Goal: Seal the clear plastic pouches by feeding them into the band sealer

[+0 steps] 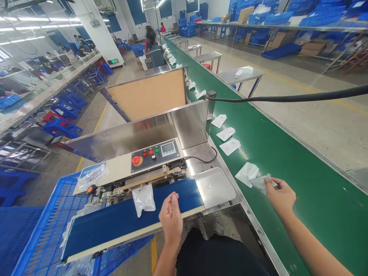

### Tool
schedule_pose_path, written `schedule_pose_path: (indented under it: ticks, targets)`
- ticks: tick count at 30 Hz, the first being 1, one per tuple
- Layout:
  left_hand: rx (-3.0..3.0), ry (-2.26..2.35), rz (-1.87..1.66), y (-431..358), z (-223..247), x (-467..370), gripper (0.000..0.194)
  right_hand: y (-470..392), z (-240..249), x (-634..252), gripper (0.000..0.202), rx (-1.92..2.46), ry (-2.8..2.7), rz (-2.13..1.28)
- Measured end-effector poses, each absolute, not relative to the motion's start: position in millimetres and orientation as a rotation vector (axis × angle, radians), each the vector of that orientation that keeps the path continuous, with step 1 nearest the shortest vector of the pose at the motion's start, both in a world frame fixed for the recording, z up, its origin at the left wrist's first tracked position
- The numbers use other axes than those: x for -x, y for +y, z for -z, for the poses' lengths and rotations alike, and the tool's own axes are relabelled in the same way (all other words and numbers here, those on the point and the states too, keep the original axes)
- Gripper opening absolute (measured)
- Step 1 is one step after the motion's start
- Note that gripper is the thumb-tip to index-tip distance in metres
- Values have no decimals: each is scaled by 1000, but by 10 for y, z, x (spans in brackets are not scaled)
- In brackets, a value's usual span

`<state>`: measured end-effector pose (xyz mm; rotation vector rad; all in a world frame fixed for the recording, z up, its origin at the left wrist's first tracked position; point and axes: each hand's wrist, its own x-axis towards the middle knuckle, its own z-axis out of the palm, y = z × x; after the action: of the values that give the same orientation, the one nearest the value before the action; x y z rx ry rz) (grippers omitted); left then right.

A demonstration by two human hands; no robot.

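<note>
My right hand (pixel 283 194) pinches the edge of a small translucent plastic bag (pixel 259 184) over the green conveyor belt. That bag overlaps a white pouch (pixel 246 173) lying on the belt. My left hand (pixel 171 218) is raised by the near edge of the blue belt (pixel 109 226) of a sealing machine. Its fingers are curled together, and nothing shows in them. Farther in, another white pouch (pixel 143 199) hangs from the machine's sealing track over the blue belt, apart from my left hand.
More white pouches (pixel 230 146) lie along the green conveyor belt (pixel 287 165). The control panel (pixel 155 155) has a red stop button. A blue basket (pixel 34 245) stands under the machine's left end. A black cable (pixel 287 98) crosses above the conveyor. A person (pixel 156 53) sits farther along.
</note>
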<state>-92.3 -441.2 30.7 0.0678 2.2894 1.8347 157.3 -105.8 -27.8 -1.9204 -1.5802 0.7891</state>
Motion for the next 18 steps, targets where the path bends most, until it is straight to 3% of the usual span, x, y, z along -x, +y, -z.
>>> schedule_pose_path:
  ticks: [3,6,8,12,15,18]
  targets:
    - [-475,2145,-1750,-3953,-420,759,44,-1441,-198,-1159,65,1534,-1734,-847]
    - [-818,2037,-1661,-3583,-541,652,42,-1834,-522,-749,56,1201,-1918,-1227]
    - [-893,1994,-1612,-3470,-579,626,40,-2033,-606,-536,58,1024,-1862,-1544]
    - [-713,2038,-1628,-3544,-510,659,56,-2245,-517,-355,67,908,-1582,-1978]
    - [-608,2026,-1685,-3661,-399,730,50,-2310,-375,-330,60,967,-1742,-1988]
    - [-489,2034,-1673,-3658,-274,848,43,-2286,-274,-237,56,1055,-1876,-1765]
